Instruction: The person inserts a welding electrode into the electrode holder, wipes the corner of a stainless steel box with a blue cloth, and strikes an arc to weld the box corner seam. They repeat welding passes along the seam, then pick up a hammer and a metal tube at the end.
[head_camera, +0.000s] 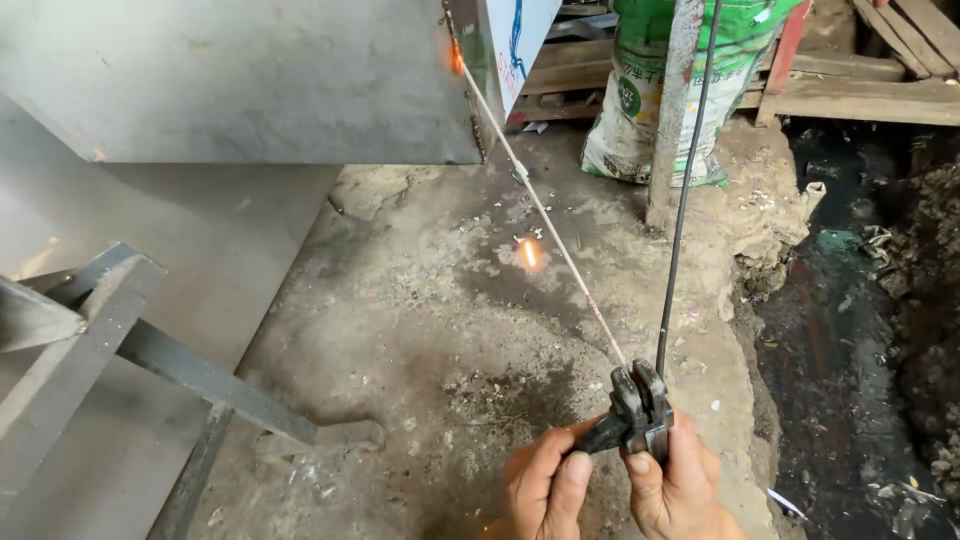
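Note:
Both my hands hold a black welding electrode holder (635, 410) at the bottom of the view. My left hand (545, 490) grips its handle from the left, and my right hand (675, 485) wraps the clamp end from the right. A long thin welding rod (540, 205) is clamped in the holder and reaches up and left to the corner of a grey metal box (240, 80), where its tip glows orange (457, 58). A dark cable (685, 190) rises straight up from the holder. A spark (528, 254) shows above the floor.
An angled steel frame (130, 345) lies at the left. A green and white sack (655, 100) leans behind a rough post (672, 110). Wooden planks (860, 90) lie at the top right. Dark wet mud and debris (850, 380) fill the right side of the cracked concrete floor (440, 330).

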